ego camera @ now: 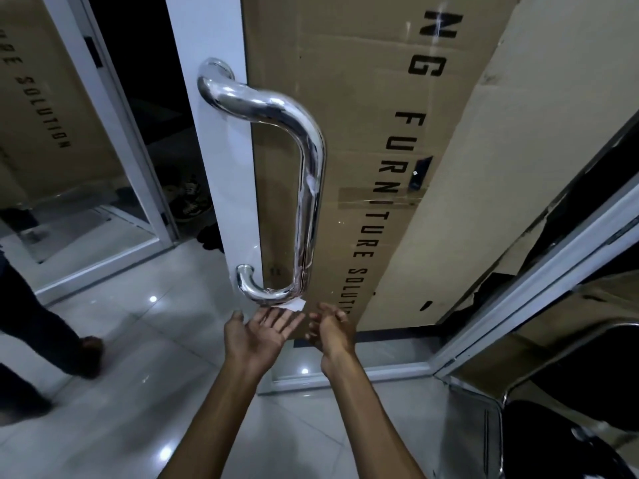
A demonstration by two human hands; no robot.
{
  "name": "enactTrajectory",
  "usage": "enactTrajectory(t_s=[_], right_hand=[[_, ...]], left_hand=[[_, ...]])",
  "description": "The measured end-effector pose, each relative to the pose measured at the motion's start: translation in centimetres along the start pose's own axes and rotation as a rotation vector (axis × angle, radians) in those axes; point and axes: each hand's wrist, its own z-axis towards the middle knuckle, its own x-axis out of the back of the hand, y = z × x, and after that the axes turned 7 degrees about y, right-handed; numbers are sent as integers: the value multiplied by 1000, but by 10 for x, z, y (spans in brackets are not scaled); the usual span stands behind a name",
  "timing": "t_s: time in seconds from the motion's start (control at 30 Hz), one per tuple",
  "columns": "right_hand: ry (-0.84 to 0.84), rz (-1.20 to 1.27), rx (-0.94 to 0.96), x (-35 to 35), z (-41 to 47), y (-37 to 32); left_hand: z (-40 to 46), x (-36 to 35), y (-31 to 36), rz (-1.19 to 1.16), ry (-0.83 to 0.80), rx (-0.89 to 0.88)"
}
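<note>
A long chrome pull handle [307, 188] is fixed to a white-framed glass door [221, 160]. Torn clear wrap clings to the handle, and a white scrap of film [293, 304] hangs from its lower bend. My left hand [257, 335] is palm up just below that bend, fingers straight, fingertips at the white scrap. To its right, my right hand [332, 331] is raised with loosely curled fingers and holds nothing.
Brown cardboard [349, 140] printed with black letters covers the glass behind the handle. The door stands ajar onto a dark room. A person's leg and shoe [88, 350] stand at the left on the glossy tiled floor [145, 392]. A black chair [553, 433] is at the lower right.
</note>
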Motion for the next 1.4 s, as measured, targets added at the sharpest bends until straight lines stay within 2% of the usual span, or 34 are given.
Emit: enactTrajectory(t_s=[0.13, 0.47, 0.7, 0.9, 1.03, 1.2, 1.4], right_hand=[[-14, -10, -17, 2, -2, -1], [-26, -27, -79, 4, -8, 0], [-36, -39, -94, 2, -13, -1], [-59, -55, -91, -1, -14, -1], [-75, -76, -89, 0, -13, -4], [-73, -88, -99, -3, -16, -5], [-97, -93, -100, -5, -16, -5]], left_hand=[[6, 5, 15, -15, 23, -69], [9, 6, 41, 129, 1, -182], [9, 18, 51, 254, -53, -97], [14, 4, 71, 249, -58, -133], [9, 14, 62, 313, -90, -123], [8, -8, 83, 362, -114, -156], [1, 15, 66, 383, -121, -106]])
